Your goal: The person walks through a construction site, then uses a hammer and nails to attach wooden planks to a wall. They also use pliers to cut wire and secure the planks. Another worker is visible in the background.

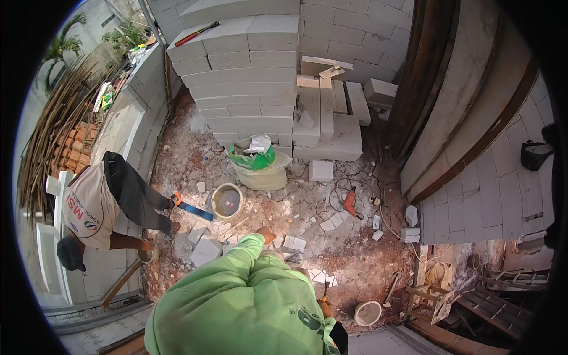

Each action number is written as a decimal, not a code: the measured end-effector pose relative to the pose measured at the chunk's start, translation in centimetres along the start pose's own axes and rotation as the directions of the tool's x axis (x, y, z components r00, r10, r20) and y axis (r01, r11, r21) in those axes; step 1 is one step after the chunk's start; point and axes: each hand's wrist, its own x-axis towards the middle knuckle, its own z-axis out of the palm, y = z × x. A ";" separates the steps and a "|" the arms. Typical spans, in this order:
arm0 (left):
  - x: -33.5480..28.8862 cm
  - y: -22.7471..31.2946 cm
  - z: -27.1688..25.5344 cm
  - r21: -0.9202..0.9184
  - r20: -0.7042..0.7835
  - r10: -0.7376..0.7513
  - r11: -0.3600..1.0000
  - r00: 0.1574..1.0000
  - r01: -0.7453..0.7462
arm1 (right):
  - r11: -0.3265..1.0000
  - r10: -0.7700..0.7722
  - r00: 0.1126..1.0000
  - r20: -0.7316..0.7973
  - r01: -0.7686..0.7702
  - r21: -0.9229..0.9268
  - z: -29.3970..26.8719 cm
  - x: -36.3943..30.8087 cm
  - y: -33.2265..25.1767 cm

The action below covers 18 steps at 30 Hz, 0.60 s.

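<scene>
Green sleeves cover my arms in the lower middle. My left hand (267, 235) is closed, low over the rubble-strewn ground beside broken white block pieces (294, 243); what it holds, if anything, is hidden. Lower right, my right hand (326, 308) is wrapped round a slim tool with a yellow-orange and dark handle (325, 289); its working end cannot be made out. White fragments (320, 276) lie just beyond it. Left of my left hand are larger block offcuts (206, 251), a round bucket (227, 202) and a handsaw (194, 208) with a blue blade and orange handle.
A co-worker (89, 207) in a light shirt bends at the left wall. Ahead stand stacked white blocks (245, 89) and a green-and-white sack (257, 163). A red power drill (350, 202) with its cord lies to the right; a pale bucket (368, 313) stands lower right.
</scene>
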 end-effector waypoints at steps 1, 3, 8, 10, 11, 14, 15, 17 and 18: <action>-0.3 0.5 0.6 -0.019 -0.011 -0.003 1.000 1.000 0.003 | 0.994 0.076 0.997 0.014 -0.077 0.074 -1.5 0.8 -0.9; -1.2 1.0 1.8 -0.114 -0.043 0.021 0.993 0.999 -0.026 | 0.971 0.175 0.984 0.039 -0.179 0.161 -3.4 1.8 -2.7; -4.1 -0.5 2.9 -0.395 -0.155 -0.104 0.918 0.982 0.035 | 0.979 0.202 0.976 0.077 -0.203 0.005 -6.9 4.3 -9.4; -3.9 -0.9 1.8 -0.448 -0.111 -0.128 0.892 0.985 0.065 | 0.980 0.199 0.976 0.091 -0.196 -0.040 -6.9 5.4 -12.3; -3.6 -0.4 1.6 -0.456 -0.062 -0.099 0.888 0.993 0.060 | 0.979 0.205 0.972 0.115 -0.206 -0.008 -6.7 5.8 -13.7; -1.5 3.1 0.6 -0.472 0.033 0.110 0.878 0.993 -0.082 | 0.975 0.190 0.959 0.211 -0.209 0.070 -5.4 7.7 -18.7; -0.3 5.1 0.1 -0.480 0.091 0.246 0.860 0.965 -0.174 | 0.972 0.171 0.956 0.237 -0.203 0.119 -4.5 8.5 -20.5; 2.1 10.1 -0.7 -0.533 0.315 0.309 0.840 0.898 -0.102 | 0.958 0.111 0.958 0.265 -0.174 0.228 -2.8 10.1 -24.0; 3.1 12.6 -0.9 -0.533 0.465 0.238 0.844 0.853 0.056 | 0.948 0.070 0.961 0.268 -0.148 0.282 -1.8 11.0 -25.7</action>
